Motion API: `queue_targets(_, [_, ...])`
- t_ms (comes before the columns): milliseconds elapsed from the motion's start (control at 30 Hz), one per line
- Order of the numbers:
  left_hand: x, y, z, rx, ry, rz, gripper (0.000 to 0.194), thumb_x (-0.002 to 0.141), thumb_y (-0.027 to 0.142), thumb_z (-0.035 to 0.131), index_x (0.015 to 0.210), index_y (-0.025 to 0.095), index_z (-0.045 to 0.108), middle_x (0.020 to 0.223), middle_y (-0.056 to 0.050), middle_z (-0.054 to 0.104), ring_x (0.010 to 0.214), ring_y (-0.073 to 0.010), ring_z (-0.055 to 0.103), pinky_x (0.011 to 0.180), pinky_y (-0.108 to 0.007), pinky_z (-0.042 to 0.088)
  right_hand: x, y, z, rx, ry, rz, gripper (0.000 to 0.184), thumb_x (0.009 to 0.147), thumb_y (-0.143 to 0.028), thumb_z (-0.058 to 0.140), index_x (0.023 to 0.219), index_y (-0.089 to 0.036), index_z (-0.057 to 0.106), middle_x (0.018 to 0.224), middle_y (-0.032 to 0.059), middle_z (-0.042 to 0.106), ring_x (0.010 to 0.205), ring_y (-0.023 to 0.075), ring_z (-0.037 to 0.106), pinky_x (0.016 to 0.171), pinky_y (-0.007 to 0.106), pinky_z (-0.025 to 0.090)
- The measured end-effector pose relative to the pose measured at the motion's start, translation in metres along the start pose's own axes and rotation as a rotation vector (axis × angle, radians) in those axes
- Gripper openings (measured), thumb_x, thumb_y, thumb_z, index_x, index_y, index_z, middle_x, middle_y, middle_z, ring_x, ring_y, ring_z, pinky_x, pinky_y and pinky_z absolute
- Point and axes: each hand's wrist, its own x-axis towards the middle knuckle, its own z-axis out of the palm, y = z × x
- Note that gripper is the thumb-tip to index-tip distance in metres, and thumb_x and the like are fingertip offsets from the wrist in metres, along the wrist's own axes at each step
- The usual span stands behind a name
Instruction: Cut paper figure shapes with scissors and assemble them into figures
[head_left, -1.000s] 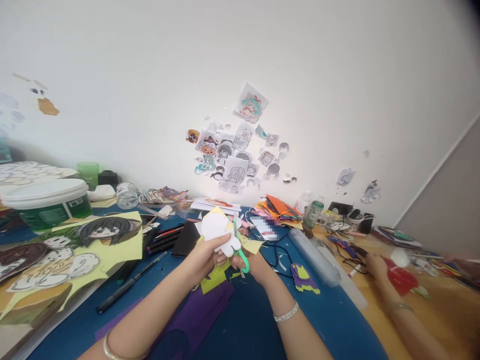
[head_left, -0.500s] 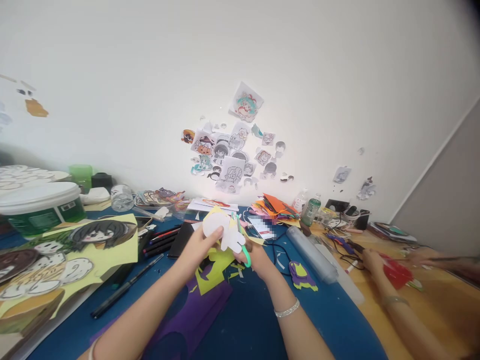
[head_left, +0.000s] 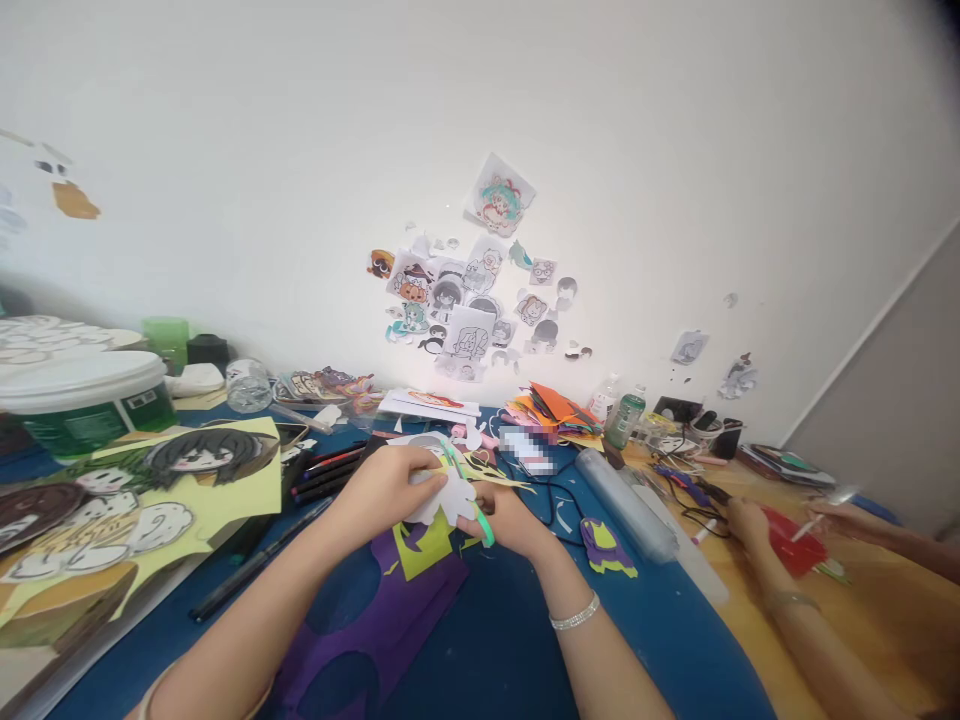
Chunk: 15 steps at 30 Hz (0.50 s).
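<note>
My left hand [head_left: 401, 488] pinches a white paper cutout [head_left: 448, 502] with a wavy edge, thumb on top. Around the green handle of a pair of scissors [head_left: 486, 528] the fingers of my right hand [head_left: 501, 515] are closed. The scissors' blades point away from me, along the right side of the cutout, and are partly hidden by it. Thin yellow paper strips hang just beyond my right hand. Below both hands lie a yellow-green paper scrap [head_left: 424, 550] and purple paper [head_left: 397, 625] with rounded holes cut in it.
Several pens [head_left: 326, 478] and a yellow sheet with drawn figures [head_left: 225, 495] lie left, near a white-lidded tub [head_left: 82, 385]. A purple-and-yellow cutout [head_left: 606, 548] and a clear plastic roll [head_left: 626, 505] lie right. A co-worker's hands [head_left: 750, 525] hold red material [head_left: 795, 543] farther right.
My left hand has moved up and turned over the cutout, covering more of it. The scissors have shifted slightly left and down. The co-worker's far hand now holds a pale tool over the red material.
</note>
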Motion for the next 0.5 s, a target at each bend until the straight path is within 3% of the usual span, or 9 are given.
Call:
queue_targets(100, [0.001, 0.001, 0.001, -0.108, -0.050, -0.035, 0.026, 0.070, 0.038, 0.051, 0.062, 0.017, 0.063, 0.063, -0.002, 0.063, 0.059, -0.0163, 0.054, 0.051, -0.022, 0.036, -0.002, -0.005, -0.001, 0.061, -0.067, -0.001, 0.028, 0.059, -0.035, 0.071, 0.073, -0.015, 0.058, 0.066, -0.0029, 0.054, 0.062, 0.0108, 0.047, 0.062, 0.023, 0.041])
queue_targets(300, [0.000, 0.003, -0.001, -0.456, -0.275, -0.237, 0.031, 0.065, 0.044, 0.058, 0.068, 0.013, 0.064, 0.058, -0.004, 0.062, 0.050, -0.0153, 0.055, 0.042, -0.021, 0.037, -0.007, -0.015, -0.003, 0.009, -0.170, -0.050, 0.023, 0.063, -0.029, 0.065, 0.082, -0.017, 0.060, 0.076, -0.0013, 0.059, 0.074, 0.0143, 0.051, 0.068, 0.025, 0.043])
queue_targets(500, [0.001, 0.003, 0.004, -0.340, -0.201, -0.204, 0.027, 0.066, 0.040, 0.056, 0.061, 0.014, 0.062, 0.056, -0.002, 0.059, 0.051, -0.0137, 0.052, 0.043, -0.020, 0.035, -0.006, -0.018, -0.002, -0.007, -0.175, -0.069, 0.015, 0.064, -0.019, 0.059, 0.079, -0.016, 0.061, 0.070, -0.0026, 0.056, 0.066, 0.0117, 0.046, 0.063, 0.023, 0.041])
